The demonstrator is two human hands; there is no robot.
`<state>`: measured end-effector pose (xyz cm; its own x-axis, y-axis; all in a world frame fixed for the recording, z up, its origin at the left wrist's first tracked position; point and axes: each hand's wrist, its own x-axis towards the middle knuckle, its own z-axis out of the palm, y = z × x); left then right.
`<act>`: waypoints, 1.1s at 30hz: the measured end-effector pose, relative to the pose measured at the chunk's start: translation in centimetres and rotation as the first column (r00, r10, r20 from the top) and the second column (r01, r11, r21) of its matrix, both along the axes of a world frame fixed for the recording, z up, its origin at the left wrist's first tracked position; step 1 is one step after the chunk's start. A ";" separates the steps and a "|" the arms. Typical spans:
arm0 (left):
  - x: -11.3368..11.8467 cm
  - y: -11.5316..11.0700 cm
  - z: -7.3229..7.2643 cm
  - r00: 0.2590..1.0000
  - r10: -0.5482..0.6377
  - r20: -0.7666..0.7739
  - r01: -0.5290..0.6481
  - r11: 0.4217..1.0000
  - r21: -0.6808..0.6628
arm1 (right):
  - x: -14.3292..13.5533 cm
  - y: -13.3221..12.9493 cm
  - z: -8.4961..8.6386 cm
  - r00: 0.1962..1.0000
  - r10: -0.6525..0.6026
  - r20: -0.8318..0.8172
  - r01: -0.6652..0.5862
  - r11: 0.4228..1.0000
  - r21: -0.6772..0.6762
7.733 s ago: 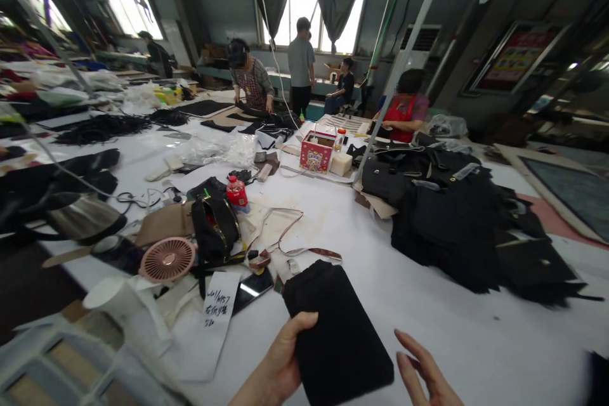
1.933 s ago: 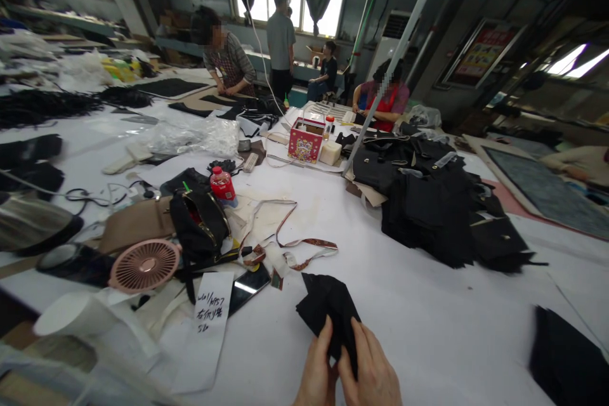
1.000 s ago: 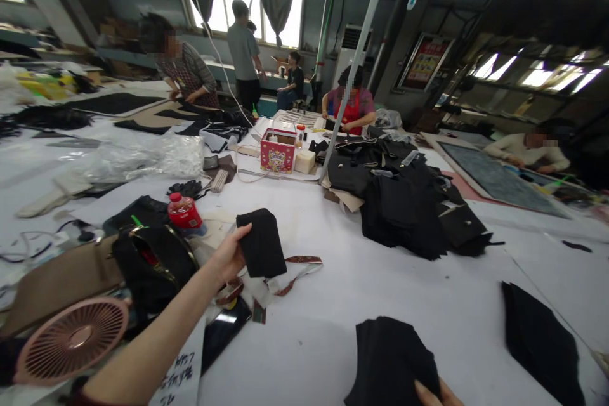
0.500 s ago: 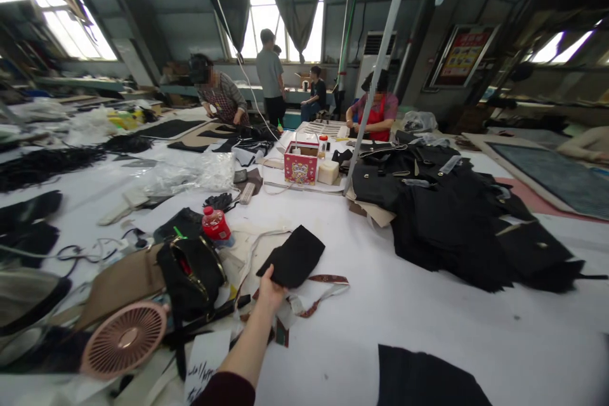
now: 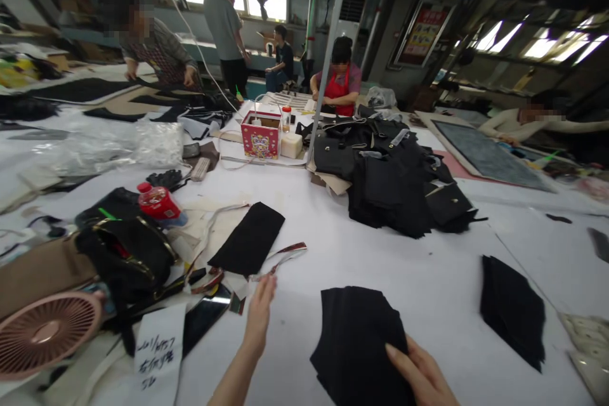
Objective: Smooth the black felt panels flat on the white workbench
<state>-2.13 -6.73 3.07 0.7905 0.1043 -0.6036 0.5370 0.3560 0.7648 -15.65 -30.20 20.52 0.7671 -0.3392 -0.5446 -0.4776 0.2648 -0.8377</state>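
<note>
My left hand [image 5: 261,309] is held over the white table, fingers stretched out and nothing in them. Just beyond its fingertips a black rectangular fabric piece [image 5: 250,238] lies flat, beside a thin patterned strip [image 5: 284,254]. At the lower right my right hand [image 5: 419,368] grips the right edge of a stack of black fabric pieces [image 5: 359,342], thumb on top; the fingers beneath are hidden. Farther right lies another stack of black pieces [image 5: 511,307].
A black bag [image 5: 126,257], a red-capped bottle [image 5: 160,203], a pink fan [image 5: 50,333] and a handwritten paper [image 5: 159,352] crowd the left. A red box [image 5: 261,136] and a pole [image 5: 328,63] stand ahead, near a black fabric pile [image 5: 394,184]. Several people are around.
My left hand has let go of the black rectangular piece, which now lies on the table, and drawn back. My right hand has come into view gripping the black stack. The view has turned right.
</note>
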 end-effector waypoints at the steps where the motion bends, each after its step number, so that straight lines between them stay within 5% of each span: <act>1: -1.5 -1.7 0.1 0.988 -0.148 -0.055 0.142 0.985 -0.097 | 0.2 -0.1 0.2 0.999 0.017 0.027 -0.019 0.997 0.081; 2: -2.8 -3.3 0.2 0.952 -0.296 -0.084 0.271 0.936 -0.223 | 0.3 -0.2 0.4 0.998 0.035 0.056 -0.043 0.988 0.149; 4: -5.0 -6.0 0.3 0.848 -0.526 -0.073 0.420 0.748 -0.514 | 0.2 -1.0 0.7 0.994 0.071 0.088 -0.091 0.964 0.248; 6: -6.6 -7.9 0.1 0.773 -0.635 -0.019 0.434 0.549 -0.714 | 0.0 -2.3 0.9 0.991 0.101 0.091 -0.124 0.945 0.303; 8: -7.7 -9.0 -0.3 0.774 -0.633 -0.015 0.384 0.489 -0.784 | -0.4 -4.2 0.5 0.991 0.107 0.080 -0.128 0.933 0.336; 11: -8.6 -9.8 -0.8 0.813 -0.583 -0.003 0.367 0.516 -0.774 | -0.9 -8.0 -1.0 0.998 0.058 0.038 -0.068 0.936 0.347; 14: -8.9 -10.7 -0.4 0.823 -0.568 0.015 0.432 0.608 -0.667 | -1.1 -12.2 -3.9 0.999 0.038 -0.004 -0.033 0.911 0.411; 19: -8.3 -12.6 0.8 0.834 -0.551 -0.041 0.502 0.787 -0.358 | -0.6 -17.9 -11.0 0.997 0.054 -0.062 -0.007 0.811 0.585; 23: -7.9 -13.9 -1.2 0.872 -0.483 -0.078 0.466 0.868 -0.171 | -0.3 -19.7 -17.0 0.964 0.187 -0.188 -0.061 0.846 0.529; 28: -7.9 -14.6 -4.4 0.884 -0.459 -0.085 0.461 0.887 0.001 | -0.1 -19.7 -21.7 0.937 0.261 -0.232 -0.165 0.916 0.366; 33: -7.7 -14.7 -4.1 0.856 -0.514 -0.054 0.515 0.857 -0.010 | -0.1 -19.6 -22.5 0.945 0.246 -0.215 -0.175 0.937 0.304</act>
<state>-9.86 -21.40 -1.07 0.6992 -0.3056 -0.6462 0.6820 0.0143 0.7312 -15.74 -49.82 -1.95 0.6338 0.0071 -0.7735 -0.7291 0.3393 -0.5943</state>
